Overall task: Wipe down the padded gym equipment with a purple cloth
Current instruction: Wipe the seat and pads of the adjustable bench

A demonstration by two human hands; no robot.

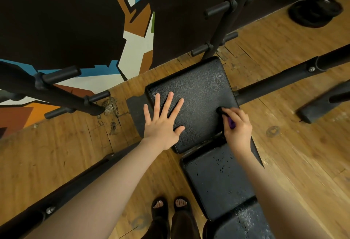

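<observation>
Looking down from the head camera at a black, pebble-grained vinyl bench pad, roughly square and set on a dark steel frame over worn wooden floorboards. Left hand flat on the pad's left half, fingers straight and spread, palm pressing down, gripping nothing, apparently steadying the pad. Right hand at the pad's right edge, fingers curled tight around a small bunched purple cloth, only a sliver of purple showing between the knuckles; something dark at the fingertips touching the vinyl, whether more cloth or shadow cannot be told. Nearer the body, a second black padded section, separated from the first by a narrow gap and sprinkled with small dark specks and flakes; further down still, a third padded piece dusted with pale grit. Judging from this, wiping under way on the upper pad, its surface showing no debris, while the two lower sections look untouched and remain to be done, so probably less than halfway through. Around the bench: black tubular uprights with stubby pegs against a dark wall painted with angular white, blue and orange shapes, a stack of black weight plates on the floor at the far right, and sandalled feet beside the lower pad.
</observation>
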